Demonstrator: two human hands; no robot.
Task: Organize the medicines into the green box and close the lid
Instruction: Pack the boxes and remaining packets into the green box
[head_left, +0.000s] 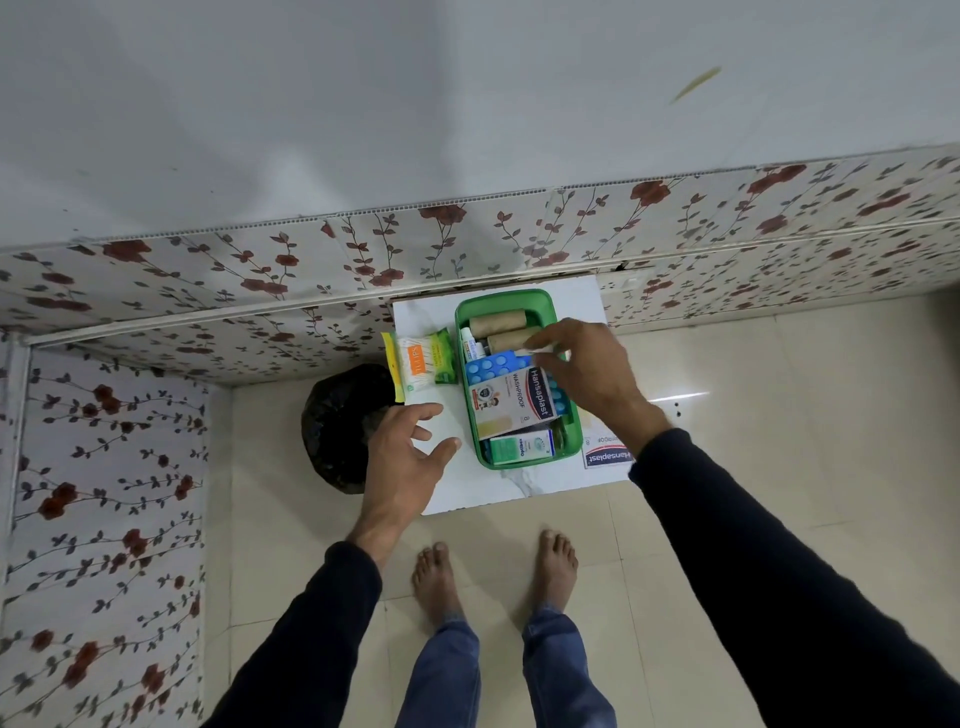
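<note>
Right hand (587, 374) pinches a small white item over the crowded green box (563, 415), left hand (410, 447) open and empty; overfilling may stop the lid closing.

Soft even indoor light, glare streak on floor tiles (680, 399), wide-angle bending at edges

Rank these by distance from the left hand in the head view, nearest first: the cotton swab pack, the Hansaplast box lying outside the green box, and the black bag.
From the left hand:
1. Black bag, on the floor just to its left.
2. Cotton swab pack, beyond it on the white table.
3. Hansaplast box, across the green box, on the right.
</note>
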